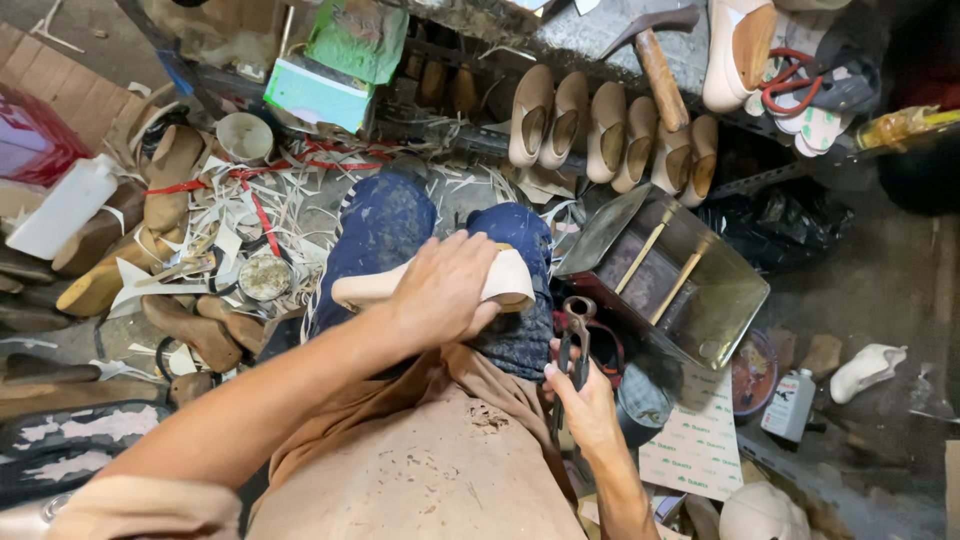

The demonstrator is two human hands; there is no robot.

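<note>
Shoe, cream-coloured and mounted on its form, lies across my knees at the centre of my view, toe pointing to three o'clock. My left hand is wrapped over its middle, fingers curled down around it, pressing it onto my blue trousers. My right hand, at five o'clock from the shoe, is closed around the handles of dark pincers, whose head points up toward the shoe's toe but is not touching it. I judge the upper to be already pulled over the form, since the toe looks smooth; what the underside needs I cannot tell, as it is hidden.

At three o'clock an open metal box stands tilted on the floor, with two wooden-handled tools leaning inside. At eleven o'clock a small round tin sits among pale leather offcuts, and a white cup stands further out; its contents are unclear. At twelve o'clock six similar cream shoes hang in a row.
</note>
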